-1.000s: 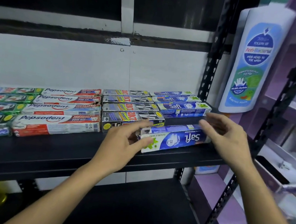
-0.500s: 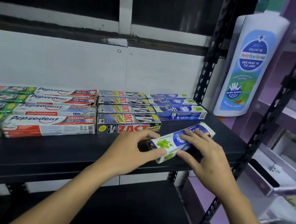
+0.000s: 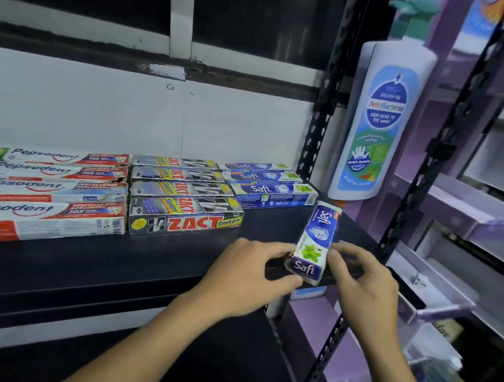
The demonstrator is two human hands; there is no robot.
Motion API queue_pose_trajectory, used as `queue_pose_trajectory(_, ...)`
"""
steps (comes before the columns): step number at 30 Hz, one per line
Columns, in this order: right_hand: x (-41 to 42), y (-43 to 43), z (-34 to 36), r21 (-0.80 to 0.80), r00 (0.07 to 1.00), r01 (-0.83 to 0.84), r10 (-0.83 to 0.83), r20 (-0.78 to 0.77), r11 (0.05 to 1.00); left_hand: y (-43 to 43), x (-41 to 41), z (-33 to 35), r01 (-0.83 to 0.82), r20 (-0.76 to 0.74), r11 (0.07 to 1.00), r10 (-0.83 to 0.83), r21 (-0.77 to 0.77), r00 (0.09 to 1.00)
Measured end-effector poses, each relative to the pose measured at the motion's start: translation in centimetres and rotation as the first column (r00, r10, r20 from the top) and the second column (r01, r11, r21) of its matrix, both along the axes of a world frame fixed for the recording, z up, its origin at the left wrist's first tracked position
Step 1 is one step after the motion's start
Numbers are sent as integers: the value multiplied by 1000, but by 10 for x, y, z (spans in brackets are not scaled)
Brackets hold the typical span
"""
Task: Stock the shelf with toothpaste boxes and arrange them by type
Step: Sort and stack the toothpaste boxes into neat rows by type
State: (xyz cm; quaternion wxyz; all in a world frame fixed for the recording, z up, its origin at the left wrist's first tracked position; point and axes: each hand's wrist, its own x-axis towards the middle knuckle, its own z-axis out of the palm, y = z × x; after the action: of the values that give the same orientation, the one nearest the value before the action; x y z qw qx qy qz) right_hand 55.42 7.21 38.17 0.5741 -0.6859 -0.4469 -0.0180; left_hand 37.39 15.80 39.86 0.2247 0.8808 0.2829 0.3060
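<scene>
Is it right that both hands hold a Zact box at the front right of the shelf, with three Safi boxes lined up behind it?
No. The head view shows the left hand and right hand holding a Safi box, not Zact; it is at the front right of the shelf, with three Safi boxes behind it.

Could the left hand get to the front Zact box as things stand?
Probably yes, once freed. The left hand pinches the Safi box together with the right hand; the front Zact box lies just to its left, with only bare shelf between.
</scene>
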Motion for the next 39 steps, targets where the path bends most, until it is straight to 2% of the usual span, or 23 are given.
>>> queue_pose_trajectory(2, -7, -6, 1, 7, 996, -42, 42, -79, 999, 9, -7, 5, -1, -44, 1000, 2, 25, 999)
queue_pose_trajectory(4, -18, -7, 1, -20, 995, -50, 48, -90, 999, 22, -20, 10, -38, -75, 994, 46, 103, 996)
queue_pose_trajectory(9, -36, 5, -13, -104, 990, 64, -50, 128, 993, 61, -50, 27, -249, -88, 875, 311, 415, 946)
queue_pose_trajectory(12, -48, 16, -17, -121, 950, 182, -143, 277, 976, 78, -67, 24, -311, -67, 814, 391, 490, 918)
queue_pose_trajectory(14, -50, 21, -18, -94, 944, 217, -185, 274, 972, 81, -76, 17, -337, -68, 801, 423, 495, 904)
queue_pose_trajectory(17, -44, 20, -20, -32, 963, 165, -154, 221, 986, 81, -77, 11, -348, -116, 820, 442, 455, 889)
queue_pose_trajectory(21, -28, 1, -24, -1, 983, -15, 15, 181, 1000, 85, -76, 5, -342, -168, 846, 438, 410, 883)
queue_pose_trajectory(24, -11, -14, -21, -48, 988, -125, 129, 84, 991, 87, -77, 3, -348, -161, 843, 442, 410, 882)
queue_pose_trajectory(30, -2, -13, -28, 40, 999, 34, -34, -5, 999, 84, -76, 4, -362, -164, 842, 454, 401, 876)
queue_pose_trajectory(32, -4, -9, -31, 75, 998, 53, -54, 11, 996, 85, -76, 4, -364, -158, 842, 454, 399, 877)
queue_pose_trajectory(34, -4, -8, -33, 98, 998, 51, -52, 16, 994, 85, -76, 3, -363, -155, 842, 452, 399, 878)
queue_pose_trajectory(39, -2, -8, -37, 155, 996, 11, 3, -88, 988, 87, -78, 2, -360, -143, 845, 444, 395, 885)
